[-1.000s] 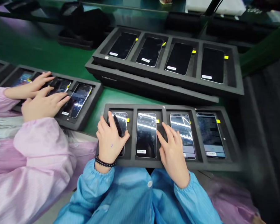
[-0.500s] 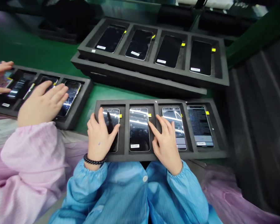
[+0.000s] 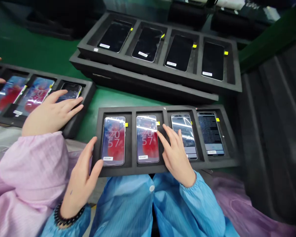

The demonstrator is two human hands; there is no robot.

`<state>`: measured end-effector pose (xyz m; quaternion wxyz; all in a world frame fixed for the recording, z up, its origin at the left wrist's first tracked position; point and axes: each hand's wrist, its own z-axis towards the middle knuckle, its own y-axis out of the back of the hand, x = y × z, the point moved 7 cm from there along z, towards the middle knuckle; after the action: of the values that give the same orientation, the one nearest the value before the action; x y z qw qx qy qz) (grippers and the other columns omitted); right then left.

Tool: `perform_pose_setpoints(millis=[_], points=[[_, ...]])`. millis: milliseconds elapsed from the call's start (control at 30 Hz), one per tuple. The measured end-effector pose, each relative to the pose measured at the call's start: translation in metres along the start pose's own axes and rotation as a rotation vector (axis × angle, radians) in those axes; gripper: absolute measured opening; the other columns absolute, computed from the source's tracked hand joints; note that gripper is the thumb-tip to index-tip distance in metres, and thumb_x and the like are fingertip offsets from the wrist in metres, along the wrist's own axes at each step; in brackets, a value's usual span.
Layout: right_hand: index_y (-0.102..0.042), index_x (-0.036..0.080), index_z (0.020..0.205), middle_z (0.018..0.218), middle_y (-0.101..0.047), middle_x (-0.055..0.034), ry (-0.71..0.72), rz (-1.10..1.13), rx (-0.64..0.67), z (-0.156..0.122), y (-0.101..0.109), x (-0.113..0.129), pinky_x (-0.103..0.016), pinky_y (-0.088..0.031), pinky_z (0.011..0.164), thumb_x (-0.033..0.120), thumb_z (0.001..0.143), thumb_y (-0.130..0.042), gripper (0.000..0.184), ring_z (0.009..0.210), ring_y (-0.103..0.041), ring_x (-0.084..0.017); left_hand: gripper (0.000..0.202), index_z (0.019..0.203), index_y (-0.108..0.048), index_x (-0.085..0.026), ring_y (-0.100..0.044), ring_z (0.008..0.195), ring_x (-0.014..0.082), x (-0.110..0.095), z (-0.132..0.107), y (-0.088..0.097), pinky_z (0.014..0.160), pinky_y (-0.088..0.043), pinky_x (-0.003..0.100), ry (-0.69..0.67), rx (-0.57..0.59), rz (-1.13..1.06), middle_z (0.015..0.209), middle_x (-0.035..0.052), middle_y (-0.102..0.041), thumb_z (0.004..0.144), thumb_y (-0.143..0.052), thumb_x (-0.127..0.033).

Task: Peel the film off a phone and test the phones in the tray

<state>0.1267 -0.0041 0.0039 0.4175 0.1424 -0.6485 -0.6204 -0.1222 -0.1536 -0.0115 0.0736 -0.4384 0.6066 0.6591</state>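
The leftmost phone [image 3: 113, 141] and second phone [image 3: 147, 140], toward the tray's [image 3: 135, 170] left edge, have lit from dark, so both now look awake. The right hand [image 3: 176, 151], loosely open, has a fingertip by the second phone's side; the left hand [image 3: 82, 179] has withdrawn, open and empty, to the front-left corner.

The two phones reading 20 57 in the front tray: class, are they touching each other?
Apart. The head view shows a dark divider standing between the leftmost phone and the second phone.

Hands [image 3: 175, 154] flank two lit phones [image 3: 113, 144] in a tray [image 3: 130, 171].
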Motion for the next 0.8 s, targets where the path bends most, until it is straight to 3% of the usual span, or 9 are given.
perform_pose_setpoints(millis=[133, 200, 267, 333, 500, 700, 800], points=[[-0.043, 0.024, 0.152, 0.162, -0.038, -0.0152, 0.058, 0.000, -0.024, -0.001, 0.008, 0.000, -0.070, -0.024, 0.122, 0.007, 0.095, -0.043, 0.059, 0.151, -0.034, -0.030, 0.059, 0.155, -0.035, -0.042, -0.022, 0.157, 0.0313, -0.014, -0.002, 0.010, 0.128, -0.023, 0.058, -0.369, 0.085, 0.197, 0.170, -0.0018, -0.023, 0.098, -0.045, -0.035], [-0.061, 0.028, 0.135, 0.161, -0.042, -0.0114, 0.140, 0.032, -0.015, 0.000, 0.012, 0.004, -0.070, -0.023, 0.123, 0.015, 0.098, -0.050, 0.041, 0.148, -0.038, -0.029, 0.059, 0.152, -0.038, -0.047, -0.016, 0.159, 0.0319, -0.021, -0.001, 0.009, 0.129, -0.015, 0.061, -0.553, 0.106, 0.252, 0.170, -0.0053, -0.019, 0.096, -0.047, -0.029], [-0.071, 0.028, 0.117, 0.159, -0.045, -0.0089, 0.210, 0.064, 0.023, 0.002, 0.012, 0.008, -0.069, -0.022, 0.124, 0.022, 0.099, -0.053, 0.026, 0.146, -0.042, -0.028, 0.060, 0.150, -0.041, -0.048, -0.016, 0.159, 0.0319, -0.023, 0.004, 0.002, 0.129, -0.011, 0.063, -0.653, 0.131, 0.293, 0.170, -0.0061, -0.020, 0.095, -0.047, -0.026], [-0.071, 0.025, 0.117, 0.157, -0.047, -0.0111, 0.197, 0.037, 0.060, 0.007, 0.009, 0.007, -0.068, -0.022, 0.124, 0.028, 0.101, -0.052, 0.025, 0.145, -0.043, -0.029, 0.060, 0.153, -0.038, -0.045, -0.015, 0.159, 0.0327, -0.020, 0.014, -0.006, 0.128, -0.011, 0.065, -0.631, 0.127, 0.334, 0.171, -0.0039, -0.017, 0.097, -0.045, -0.026], [-0.050, 0.013, 0.146, 0.162, -0.039, -0.0187, 0.052, -0.113, 0.024, 0.022, 0.011, 0.000, -0.067, -0.023, 0.124, 0.032, 0.105, -0.041, 0.046, 0.149, -0.036, -0.032, 0.061, 0.160, -0.024, -0.034, -0.007, 0.160, 0.0343, -0.017, 0.036, -0.008, 0.127, -0.008, 0.067, -0.460, -0.014, 0.328, 0.173, 0.0027, -0.008, 0.101, -0.037, -0.030], [-0.052, 0.016, 0.144, 0.160, -0.041, -0.0177, 0.089, -0.085, 0.028, 0.023, 0.007, 0.007, -0.069, -0.025, 0.122, 0.032, 0.105, -0.041, 0.043, 0.147, -0.039, -0.032, 0.058, 0.159, -0.028, -0.033, -0.005, 0.160, 0.0326, -0.024, 0.038, -0.014, 0.128, -0.005, 0.066, -0.460, -0.032, 0.323, 0.173, 0.0045, -0.008, 0.102, -0.037, -0.030], [-0.056, 0.015, 0.142, 0.159, -0.043, -0.0189, 0.111, -0.090, 0.045, 0.021, 0.005, 0.009, -0.072, -0.025, 0.120, 0.031, 0.105, -0.045, 0.042, 0.146, -0.041, -0.034, 0.054, 0.155, -0.039, -0.031, -0.007, 0.160, 0.0334, -0.021, 0.036, -0.014, 0.127, -0.007, 0.068, -0.472, -0.014, 0.359, 0.172, 0.0065, -0.013, 0.101, -0.040, -0.030]])
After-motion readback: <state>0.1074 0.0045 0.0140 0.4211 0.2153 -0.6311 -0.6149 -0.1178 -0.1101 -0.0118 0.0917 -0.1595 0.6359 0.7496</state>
